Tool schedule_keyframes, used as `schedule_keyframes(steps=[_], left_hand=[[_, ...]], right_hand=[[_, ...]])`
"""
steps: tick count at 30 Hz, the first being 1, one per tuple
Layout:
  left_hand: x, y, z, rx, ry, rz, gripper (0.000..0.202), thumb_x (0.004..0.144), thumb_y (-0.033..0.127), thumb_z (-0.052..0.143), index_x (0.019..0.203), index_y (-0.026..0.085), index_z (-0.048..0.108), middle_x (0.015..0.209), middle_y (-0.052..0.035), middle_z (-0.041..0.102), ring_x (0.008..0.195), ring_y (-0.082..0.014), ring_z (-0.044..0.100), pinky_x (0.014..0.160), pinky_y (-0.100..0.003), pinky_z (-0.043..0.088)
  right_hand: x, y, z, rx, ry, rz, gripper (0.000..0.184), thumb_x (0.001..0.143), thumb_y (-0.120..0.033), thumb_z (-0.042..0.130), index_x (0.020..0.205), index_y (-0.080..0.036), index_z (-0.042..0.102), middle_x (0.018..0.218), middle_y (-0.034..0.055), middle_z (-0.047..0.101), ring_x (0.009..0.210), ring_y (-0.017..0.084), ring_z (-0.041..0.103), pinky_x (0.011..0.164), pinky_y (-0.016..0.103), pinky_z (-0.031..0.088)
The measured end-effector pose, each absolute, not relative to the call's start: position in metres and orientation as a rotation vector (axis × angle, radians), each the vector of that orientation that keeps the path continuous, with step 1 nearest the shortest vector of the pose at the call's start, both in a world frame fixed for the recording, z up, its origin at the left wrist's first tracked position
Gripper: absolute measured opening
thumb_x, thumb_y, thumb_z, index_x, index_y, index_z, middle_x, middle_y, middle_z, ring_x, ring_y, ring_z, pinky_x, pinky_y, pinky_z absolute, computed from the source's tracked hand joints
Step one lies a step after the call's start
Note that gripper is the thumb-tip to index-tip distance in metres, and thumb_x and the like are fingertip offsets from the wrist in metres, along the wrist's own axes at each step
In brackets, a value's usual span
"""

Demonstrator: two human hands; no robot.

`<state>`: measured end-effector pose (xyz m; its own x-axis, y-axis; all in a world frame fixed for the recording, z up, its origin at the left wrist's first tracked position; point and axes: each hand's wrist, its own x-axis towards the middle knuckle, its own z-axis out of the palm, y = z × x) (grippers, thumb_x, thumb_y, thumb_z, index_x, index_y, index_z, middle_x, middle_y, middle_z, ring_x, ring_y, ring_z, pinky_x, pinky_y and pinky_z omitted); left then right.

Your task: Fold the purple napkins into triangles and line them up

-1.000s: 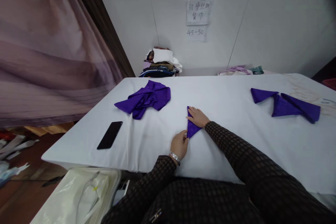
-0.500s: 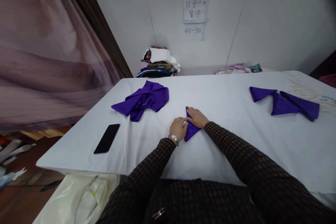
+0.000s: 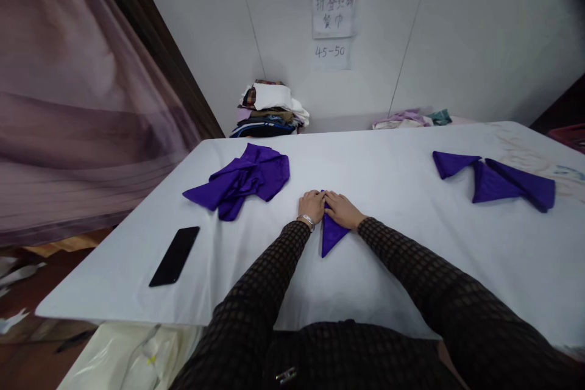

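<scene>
A purple napkin (image 3: 333, 236), folded into a small triangle, lies in front of me with one point toward my body. My left hand (image 3: 311, 206) is at its far corner, fingers bent and closed on the left edge; the fingertips are partly hidden. Beside it, my right hand (image 3: 342, 211) lies across the upper part of the cloth, fingers stretched out and pressing down. The two hands' fingertips meet near the far corner, which they mostly cover.
A crumpled purple cloth (image 3: 247, 177) lies at left on the white-covered table (image 3: 388, 177), with a black phone (image 3: 174, 256) nearer me. Folded purple napkins (image 3: 498, 181) rest at right. Behind the table are stacked clothes (image 3: 269, 111) and a wall sign (image 3: 333, 11).
My left hand has slid away from me along the napkin's left edge, from its middle to the far corner. My right hand stays on the cloth. The view has shifted slightly.
</scene>
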<state>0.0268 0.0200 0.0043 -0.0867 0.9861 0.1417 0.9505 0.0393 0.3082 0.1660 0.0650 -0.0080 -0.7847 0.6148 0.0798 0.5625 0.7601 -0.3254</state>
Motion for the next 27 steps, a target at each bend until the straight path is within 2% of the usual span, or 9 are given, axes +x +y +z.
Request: schedule_keyframes(steps=[5,9,15,18,22,27], left_hand=[[0.026,0.024,0.005,2.103,2.197,0.436,0.030,0.091,0.031,0.041,0.114,0.027,0.059,0.112,-0.0066,0.057,0.105,-0.0235,0.047,0.088,-0.039,0.037],[0.027,0.024,0.004,2.092,2.211,0.451,0.030,0.090,0.032,0.042,0.115,0.028,0.059,0.113,-0.0065,0.057,0.105,-0.0238,0.046,0.087,-0.039,0.037],[0.028,0.027,0.002,2.002,2.230,0.483,0.031,0.088,0.030,0.046,0.116,0.028,0.060,0.115,-0.0072,0.056,0.107,-0.0246,0.046,0.089,-0.039,0.036],[0.027,0.032,0.003,1.953,2.246,0.498,0.030,0.089,0.035,0.044,0.112,0.027,0.063,0.111,-0.0070,0.058,0.105,-0.0234,0.048,0.088,-0.038,0.037],[0.024,0.043,0.006,1.949,2.226,0.507,0.026,0.086,0.037,0.051,0.102,0.023,0.066,0.106,-0.0069,0.060,0.103,-0.0232,0.049,0.088,-0.036,0.038],[0.018,0.058,0.006,2.045,2.039,0.527,0.030,0.082,0.022,0.055,0.111,0.024,0.062,0.121,-0.0048,0.057,0.111,-0.0228,0.046,0.094,-0.037,0.037]], right_hand=[[0.175,0.060,-0.001,-1.035,-2.716,0.464,0.060,0.089,-0.035,0.042,0.141,-0.006,0.031,0.147,0.0208,0.029,0.137,0.028,0.024,0.108,0.046,0.024],[0.200,0.043,0.000,-1.077,-2.678,0.398,0.059,0.092,-0.042,0.037,0.141,-0.011,0.032,0.148,0.0179,0.028,0.138,0.029,0.022,0.109,0.049,0.019],[0.231,0.024,-0.013,-0.991,-2.666,0.414,0.060,0.093,-0.047,0.033,0.143,-0.014,0.032,0.148,0.0165,0.029,0.138,0.028,0.021,0.109,0.049,0.023],[0.233,0.023,-0.017,-0.977,-2.647,0.450,0.060,0.093,-0.048,0.033,0.142,-0.013,0.032,0.148,0.0166,0.030,0.138,0.027,0.022,0.109,0.048,0.024],[0.232,0.024,-0.016,-0.967,-2.603,0.488,0.059,0.093,-0.048,0.034,0.140,-0.012,0.036,0.147,0.0170,0.032,0.136,0.027,0.026,0.109,0.046,0.025],[0.231,0.031,-0.007,-0.967,-2.475,0.528,0.050,0.094,-0.042,0.033,0.136,-0.016,0.042,0.136,0.0138,0.048,0.126,0.025,0.041,0.104,0.043,0.033]])
